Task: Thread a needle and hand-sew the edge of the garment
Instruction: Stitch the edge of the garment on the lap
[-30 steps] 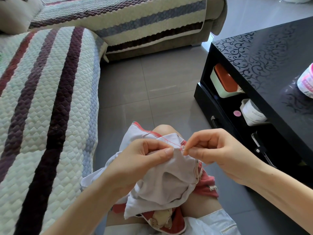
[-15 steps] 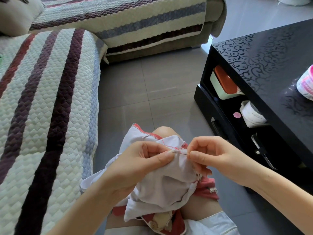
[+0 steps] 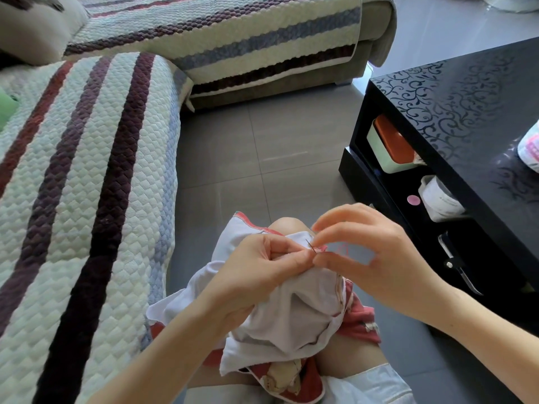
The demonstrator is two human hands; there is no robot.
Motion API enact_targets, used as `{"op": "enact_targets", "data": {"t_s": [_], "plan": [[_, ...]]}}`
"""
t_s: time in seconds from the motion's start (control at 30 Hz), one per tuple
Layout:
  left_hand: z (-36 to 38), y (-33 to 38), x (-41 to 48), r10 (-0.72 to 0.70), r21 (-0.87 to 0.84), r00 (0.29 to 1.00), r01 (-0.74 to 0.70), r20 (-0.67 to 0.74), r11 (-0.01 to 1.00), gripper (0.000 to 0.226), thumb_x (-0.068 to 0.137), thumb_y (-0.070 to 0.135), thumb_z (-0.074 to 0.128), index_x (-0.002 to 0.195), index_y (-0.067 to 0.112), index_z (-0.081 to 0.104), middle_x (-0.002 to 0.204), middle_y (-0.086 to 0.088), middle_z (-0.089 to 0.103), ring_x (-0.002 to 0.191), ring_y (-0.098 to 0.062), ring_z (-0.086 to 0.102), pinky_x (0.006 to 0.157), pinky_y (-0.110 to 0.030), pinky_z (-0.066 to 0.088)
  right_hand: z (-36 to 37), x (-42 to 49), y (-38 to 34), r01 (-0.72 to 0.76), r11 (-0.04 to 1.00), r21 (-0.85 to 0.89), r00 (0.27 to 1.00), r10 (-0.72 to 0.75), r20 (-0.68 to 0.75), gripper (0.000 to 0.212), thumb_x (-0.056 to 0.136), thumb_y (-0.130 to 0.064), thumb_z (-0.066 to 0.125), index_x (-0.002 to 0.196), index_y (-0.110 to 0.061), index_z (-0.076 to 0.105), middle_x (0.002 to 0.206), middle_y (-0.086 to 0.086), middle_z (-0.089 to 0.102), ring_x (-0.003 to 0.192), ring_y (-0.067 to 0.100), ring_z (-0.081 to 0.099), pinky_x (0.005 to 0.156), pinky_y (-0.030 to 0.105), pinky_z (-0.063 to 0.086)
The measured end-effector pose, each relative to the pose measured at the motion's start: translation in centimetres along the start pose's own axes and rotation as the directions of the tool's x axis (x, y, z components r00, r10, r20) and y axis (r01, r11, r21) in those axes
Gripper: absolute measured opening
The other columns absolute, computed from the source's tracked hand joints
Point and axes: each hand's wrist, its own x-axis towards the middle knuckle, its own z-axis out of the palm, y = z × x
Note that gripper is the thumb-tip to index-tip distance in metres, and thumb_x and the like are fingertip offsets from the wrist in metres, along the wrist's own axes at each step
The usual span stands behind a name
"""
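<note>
Needle [image 3: 311, 246] stuck through garment [image 3: 291, 310], lower centre.
Left hand [image 3: 256, 275] pinched it taut (for the stitch); right hand [image 3: 379, 258] hovered half-open, empty.

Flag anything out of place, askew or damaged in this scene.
Nothing stands out. The needle sits through the red-stitched edge of the garment, which the left hand pinches; the right hand is close beside it.

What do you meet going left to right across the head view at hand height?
Striped sofa cover → left hand, gripping the garment → needle → right hand → black table.
</note>
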Motion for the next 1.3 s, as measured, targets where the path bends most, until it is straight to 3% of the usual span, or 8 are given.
{"op": "enact_targets", "data": {"t_s": [0.37, 0.53, 0.63, 0.73, 0.8, 0.97, 1.13, 1.3], "plan": [[-0.9, -0.2, 0.6, 0.004, 0.135, 0.998, -0.014, 0.070, 0.991, 0.020, 0.071, 0.025, 0.069, 0.076, 0.006, 0.074, 0.069, -0.002, 0.065, 0.068, -0.008, 0.058, 0.066, -0.022, 0.046, 1.6, 1.0, -1.7, 0.393, 0.894, -0.216, 0.915, -0.403, -0.003, 0.023, 0.088, -0.005, 0.051, 0.073, -0.001, 0.067, 0.073, 0.007, 0.060, 0.067, 0.024, 0.050, 0.067, 0.035, 0.045], [-0.4, -0.6, 0.5, 0.029, 0.321, 0.997, -0.005, -0.069, 0.947, 0.031, 0.081, 0.014, 0.064, 0.050, 0.020, 0.065, 0.050, 0.011, 0.047, 0.051, -0.008, 0.042, 0.051, -0.022, 0.034, 0.3, 2.0, -3.8, 0.348, 0.937, 0.038, 0.931, -0.341, -0.126, 0.018, 0.088, 0.003, 0.046, 0.079, 0.003, 0.061, 0.076, 0.011, 0.059, 0.070, 0.026, 0.056, 0.065, 0.034, 0.047], [-0.5, -1.1, 0.4, -0.016, 0.254, 0.999, 0.024, -0.034, 0.967, 0.018, 0.078, 0.025, 0.067, 0.069, 0.010, 0.072, 0.066, 0.001, 0.059, 0.064, -0.010, 0.051, 0.061, -0.030, 0.037, -1.0, 3.6, -4.5, 0.070, 0.887, 0.455, 0.997, -0.057, -0.042, 0.018, 0.097, -0.013, 0.049, 0.086, 0.000, 0.055, 0.077, 0.014, 0.066, 0.074, 0.028, 0.067, 0.072, 0.039, 0.055], [-2.2, -0.3, 0.3, -0.059, 0.080, 0.995, 0.053, 0.076, 0.995, 0.022, 0.072, 0.024, 0.067, 0.083, 0.006, 0.076, 0.077, -0.002, 0.069, 0.072, -0.008, 0.061, 0.069, -0.024, 0.046, -2.0, 4.8, -3.1, -0.429, 0.411, 0.804, 0.903, 0.217, 0.371, 0.011, 0.091, -0.020, 0.047, 0.087, -0.010, 0.043, 0.058, 0.011, 0.057, 0.050, 0.025, 0.060, 0.052, 0.028, 0.050], [-3.1, 0.1, 0.3, -0.067, 0.039, 0.988, 0.062, 0.138, 0.997, 0.021, 0.072, 0.019, 0.067, 0.086, 0.007, 0.077, 0.080, -0.004, 0.071, 0.076, -0.010, 0.064, 0.072, -0.022, 0.049, -2.7, 5.2, -0.5, -0.551, 0.310, 0.775, 0.827, 0.326, 0.458, 0.008, 0.090, -0.017, 0.045, 0.085, -0.012, 0.043, 0.049, 0.002, 0.039, 0.039, 0.013, 0.036, 0.039, 0.022, 0.027], [-3.4, 0.7, -0.3, -0.095, -0.053, 0.953, 0.114, 0.287, 0.992, 0.013, 0.076, 0.012, 0.066, 0.080, 0.013, 0.078, 0.076, -0.002, 0.072, 0.069, -0.007, 0.066, 0.063, -0.015, 0.051, -3.9, 7.8, 10.2, -0.511, 0.552, 0.659, 0.789, 0.606, 0.104, 0.024, 0.100, -0.005, 0.041, 0.079, -0.016, 0.045, 0.050, -0.008, 0.029, 0.041, 0.005, 0.022, 0.040, 0.019, 0.015], [-3.3, 1.0, -0.5, -0.092, -0.106, 0.948, 0.130, 0.303, 0.986, 0.014, 0.076, 0.011, 0.065, 0.081, 0.012, 0.078, 0.078, -0.002, 0.073, 0.070, -0.008, 0.067, 0.063, -0.015, 0.051, -8.2, 9.2, 19.1, -0.750, 0.610, 0.255, 0.446, 0.752, -0.485, 0.012, 0.094, -0.021, 0.040, 0.086, -0.022, 0.049, 0.080, 0.000, 0.051, 0.074, 0.018, 0.048, 0.061, 0.030, 0.036], [-3.2, 1.1, -0.3, -0.100, -0.121, 0.962, 0.135, 0.255, 0.983, 0.014, 0.073, 0.011, 0.066, 0.080, 0.010, 0.078, 0.078, -0.005, 0.072, 0.070, -0.010, 0.066, 0.064, -0.016, 0.052, -4.4, 10.2, 8.9, -0.518, 0.833, 0.195, 0.855, 0.511, 0.087, 0.011, 0.088, -0.026, 0.068, 0.089, -0.016, 0.068, 0.079, -0.006, 0.063, 0.063, -0.005, 0.053, 0.057, 0.010, 0.039]]}}
